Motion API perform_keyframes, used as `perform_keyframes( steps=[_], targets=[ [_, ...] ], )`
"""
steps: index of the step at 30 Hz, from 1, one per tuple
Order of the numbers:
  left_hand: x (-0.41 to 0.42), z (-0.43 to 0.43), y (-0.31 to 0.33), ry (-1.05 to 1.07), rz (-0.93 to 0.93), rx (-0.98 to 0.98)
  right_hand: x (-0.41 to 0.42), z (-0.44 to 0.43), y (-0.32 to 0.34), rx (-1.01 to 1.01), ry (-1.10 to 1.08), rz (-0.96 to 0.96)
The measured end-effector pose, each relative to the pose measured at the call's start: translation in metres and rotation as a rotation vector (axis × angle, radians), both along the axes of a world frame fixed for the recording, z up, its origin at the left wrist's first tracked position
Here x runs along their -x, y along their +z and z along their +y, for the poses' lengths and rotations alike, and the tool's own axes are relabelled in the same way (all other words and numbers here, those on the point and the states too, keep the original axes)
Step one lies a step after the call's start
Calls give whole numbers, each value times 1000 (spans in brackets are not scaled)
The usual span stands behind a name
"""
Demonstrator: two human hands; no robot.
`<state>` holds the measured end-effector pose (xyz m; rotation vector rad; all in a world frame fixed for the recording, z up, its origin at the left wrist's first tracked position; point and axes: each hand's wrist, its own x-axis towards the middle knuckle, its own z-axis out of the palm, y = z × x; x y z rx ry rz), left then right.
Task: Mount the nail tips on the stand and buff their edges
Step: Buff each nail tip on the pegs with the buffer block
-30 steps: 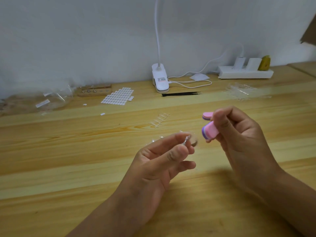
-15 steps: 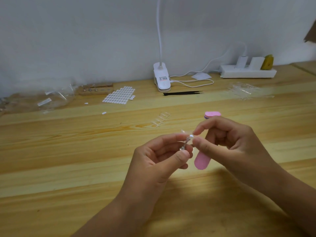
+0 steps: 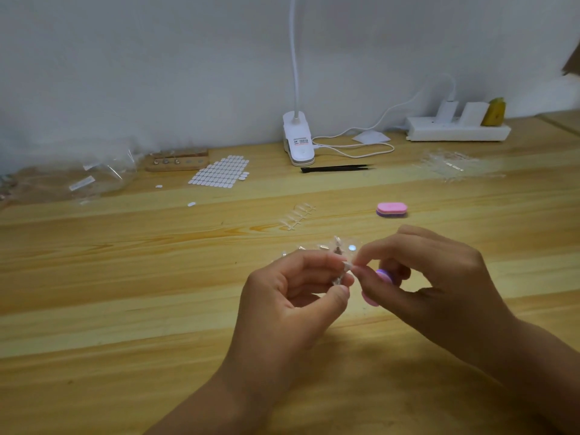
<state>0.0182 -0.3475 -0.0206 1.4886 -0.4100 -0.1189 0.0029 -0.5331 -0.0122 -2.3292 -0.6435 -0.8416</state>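
Note:
My left hand (image 3: pixel 295 293) pinches a small metal stand pin (image 3: pixel 339 279) with a clear nail tip (image 3: pixel 347 265) on its top. My right hand (image 3: pixel 433 284) holds a pink and purple buffer block (image 3: pixel 381 276) in its curled fingers, while its thumb and forefinger touch the nail tip. Both hands hover above the wooden table near its middle. Several clear nail tips on a sprue (image 3: pixel 298 215) lie beyond the hands. More small pins and tips (image 3: pixel 329 246) lie just behind my fingers. A wooden stand base (image 3: pixel 177 160) sits at the back left.
A second pink buffer block (image 3: pixel 391 209) lies at the right. A sheet of white adhesive tabs (image 3: pixel 219 174), black tweezers (image 3: pixel 335 168), a white clip lamp (image 3: pixel 298 142), a power strip (image 3: pixel 458 130) and clear plastic bags (image 3: pixel 78 180) line the back of the table.
My right hand swung the buffer down from beside the left hand, then brought its thumb and forefinger onto the nail tip held by my left hand. The second buffer is now uncovered.

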Motion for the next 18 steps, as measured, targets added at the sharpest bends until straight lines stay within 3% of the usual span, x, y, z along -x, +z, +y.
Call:
perform_keyframes(
  steps=[8,14,18],
  targets=[
    [2,-1,3,8,44,22,-4,-3,-2,132,11,-184],
    [2,0,2,4,56,14,-6,-5,-4,199,21,-210],
    [-1,-1,3,0,115,77,-1,-4,0,-29,94,-72]
  ],
)
